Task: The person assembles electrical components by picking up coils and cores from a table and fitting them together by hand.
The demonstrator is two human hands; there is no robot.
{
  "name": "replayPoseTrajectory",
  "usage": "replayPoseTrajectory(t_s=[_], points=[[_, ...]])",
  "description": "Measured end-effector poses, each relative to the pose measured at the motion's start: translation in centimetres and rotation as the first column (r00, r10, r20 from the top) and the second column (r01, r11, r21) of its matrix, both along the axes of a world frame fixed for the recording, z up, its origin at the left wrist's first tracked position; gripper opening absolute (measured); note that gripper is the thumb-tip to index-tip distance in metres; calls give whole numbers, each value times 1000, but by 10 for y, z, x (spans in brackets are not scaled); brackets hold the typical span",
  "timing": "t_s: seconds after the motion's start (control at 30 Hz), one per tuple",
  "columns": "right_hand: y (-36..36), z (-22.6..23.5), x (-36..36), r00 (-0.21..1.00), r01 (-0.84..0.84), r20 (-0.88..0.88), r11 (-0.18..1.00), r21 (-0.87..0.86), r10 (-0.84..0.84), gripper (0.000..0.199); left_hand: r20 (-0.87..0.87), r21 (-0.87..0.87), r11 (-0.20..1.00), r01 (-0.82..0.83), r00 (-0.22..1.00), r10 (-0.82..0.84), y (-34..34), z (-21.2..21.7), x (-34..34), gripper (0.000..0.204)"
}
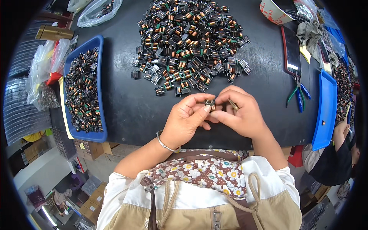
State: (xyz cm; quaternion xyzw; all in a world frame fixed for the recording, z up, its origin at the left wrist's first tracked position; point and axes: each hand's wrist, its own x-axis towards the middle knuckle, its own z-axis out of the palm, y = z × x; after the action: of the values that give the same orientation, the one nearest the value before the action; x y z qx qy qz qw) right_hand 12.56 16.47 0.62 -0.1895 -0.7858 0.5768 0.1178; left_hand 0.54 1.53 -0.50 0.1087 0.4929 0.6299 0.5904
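Both hands meet over the near edge of a black table (126,103). My left hand (186,120) and my right hand (239,111) pinch one small coil component (209,102) between their fingertips. A thin metal tool, tweezers perhaps (233,104), is also tucked in my right hand. A large heap of the same black components with copper windings (189,42) lies on the table just beyond the hands. A silver bangle (165,144) circles my left wrist.
A blue tray (100,69) full of components stands at the left, beside plastic bags (42,73). Another blue tray (325,111) is at the right, with pliers (298,94) and a phone (291,51) next to it. Another person's arm (339,132) is at the right.
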Motion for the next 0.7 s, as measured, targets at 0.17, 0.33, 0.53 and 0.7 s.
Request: replayPoseTrajectory(t_s=[0.17, 0.33, 0.53, 0.7], points=[[1, -6, -1, 998, -17, 51, 993, -114, 23, 16, -57, 6, 1000, 6, 998, -5, -2, 2, 3, 31], [4, -5, 1, 995, -27, 90, 973, -230, 49, 16, -102, 23, 1000, 12, 995, -10, -3, 0, 3, 29], [4, -6, 0, 996, -27, 74, 972, -235, 46, 16, -127, 33, 999, 19, 992, -15, -3, 0, 3, 28], [4, -6, 1, 996, -23, 75, 968, -250, 43, 17, -126, 31, 999, 10, 992, -7, -3, 1, 3, 27]])
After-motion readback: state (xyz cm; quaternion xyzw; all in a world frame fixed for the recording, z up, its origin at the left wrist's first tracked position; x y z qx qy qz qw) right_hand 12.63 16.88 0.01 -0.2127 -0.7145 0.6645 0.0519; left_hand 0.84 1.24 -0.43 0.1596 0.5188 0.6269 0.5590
